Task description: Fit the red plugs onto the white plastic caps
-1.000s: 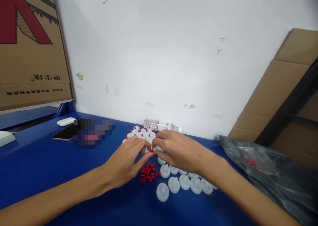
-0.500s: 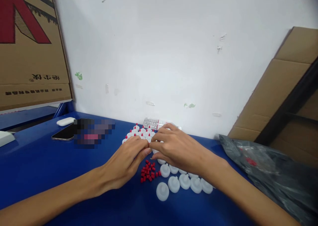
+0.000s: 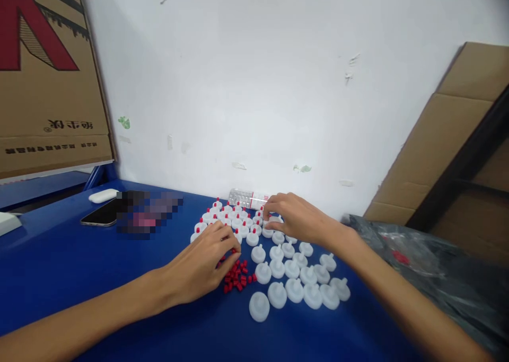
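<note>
At the far left, well away from both hands, a cardboard box (image 3: pixel 47 86) leans against the wall; what it holds cannot be seen. Nearer on the blue worktop (image 3: pixel 59 288) lie one small white case (image 3: pixel 104 195) and one phone (image 3: pixel 98 217). The left hand (image 3: pixel 202 266) rests with fingers curled, thumb and forefinger drawn together at the near edge of a heap of red pieces (image 3: pixel 238 277); whether a piece is pinched there cannot be told. The heap is too small and crowded to count, perhaps two dozen. Just beyond the left hand and between the two hands stand the red-tipped caps (image 3: pixel 230 221), a dozen or more, some hidden by fingers. Behind them one clear bottle (image 3: pixel 245 197) lies on its side against the wall. The right hand (image 3: pixel 296 219) closes thumb and fingertips on a white cap (image 3: pixel 273 220) at the far edge of the cluster. In front of that hand and beside its forearm sit the plain white caps (image 3: pixel 294 280) in loose rows, about eighteen. To the right of the right arm, one dark plastic bag (image 3: pixel 421 256) slumps on the worktop, something red showing inside, and behind it folded cardboard sheets (image 3: pixel 449 134) lean on the wall.
</note>
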Demonstrator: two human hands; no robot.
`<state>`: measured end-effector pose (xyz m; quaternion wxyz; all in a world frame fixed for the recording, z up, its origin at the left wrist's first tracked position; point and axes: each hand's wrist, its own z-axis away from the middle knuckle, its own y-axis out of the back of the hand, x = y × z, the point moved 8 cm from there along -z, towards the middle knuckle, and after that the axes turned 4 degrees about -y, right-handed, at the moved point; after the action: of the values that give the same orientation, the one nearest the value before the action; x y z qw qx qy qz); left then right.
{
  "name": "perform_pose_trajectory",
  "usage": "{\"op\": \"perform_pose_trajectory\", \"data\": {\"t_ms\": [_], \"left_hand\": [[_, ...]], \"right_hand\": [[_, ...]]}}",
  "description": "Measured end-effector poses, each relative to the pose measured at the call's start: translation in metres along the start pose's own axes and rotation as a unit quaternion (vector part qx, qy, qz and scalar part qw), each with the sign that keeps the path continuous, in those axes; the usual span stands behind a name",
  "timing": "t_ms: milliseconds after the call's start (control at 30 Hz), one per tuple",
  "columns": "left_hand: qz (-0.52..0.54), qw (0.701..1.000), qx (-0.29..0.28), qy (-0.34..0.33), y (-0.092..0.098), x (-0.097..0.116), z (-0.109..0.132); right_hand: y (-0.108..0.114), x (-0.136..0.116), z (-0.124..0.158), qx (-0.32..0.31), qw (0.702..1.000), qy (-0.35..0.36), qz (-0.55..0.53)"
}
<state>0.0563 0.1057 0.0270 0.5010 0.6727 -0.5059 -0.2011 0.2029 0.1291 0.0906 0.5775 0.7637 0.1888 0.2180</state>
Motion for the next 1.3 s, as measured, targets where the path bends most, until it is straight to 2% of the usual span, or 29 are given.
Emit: {"op": "perform_pose_trajectory", "data": {"t_ms": [333, 567, 833, 967, 1133, 1233, 1300], "left_hand": [[-0.007, 1.0, -0.028, 0.001, -0.006, -0.005, 0.002], [-0.009, 1.0, -0.025, -0.001, -0.004, -0.003, 0.003], [0.001, 1.0, -0.001, -0.004, 0.002, -0.002, 0.002], [0.005, 1.0, 0.019, 0.0, 0.006, -0.004, 0.002], [-0.003, 0.998, 0.059, 0.009, 0.014, -0.006, 0.003], [-0.007, 0.996, 0.087, 0.011, 0.021, -0.006, 0.003], [-0.007, 0.994, 0.105, 0.016, 0.026, -0.006, 0.003]], "right_hand": [[-0.029, 0.007, 0.003, -0.089, 0.995, -0.034, -0.043], [-0.023, 0.017, 0.003, -0.073, 0.996, -0.054, -0.028], [-0.041, 0.016, 0.006, -0.107, 0.992, -0.065, -0.016], [-0.034, 0.014, 0.002, -0.076, 0.994, -0.074, -0.013], [-0.002, 0.014, -0.001, 0.037, 0.994, -0.101, -0.014], [0.011, 0.004, 0.0, 0.08, 0.992, -0.094, -0.027], [0.014, -0.01, 0.001, 0.086, 0.993, -0.068, -0.039]]}}
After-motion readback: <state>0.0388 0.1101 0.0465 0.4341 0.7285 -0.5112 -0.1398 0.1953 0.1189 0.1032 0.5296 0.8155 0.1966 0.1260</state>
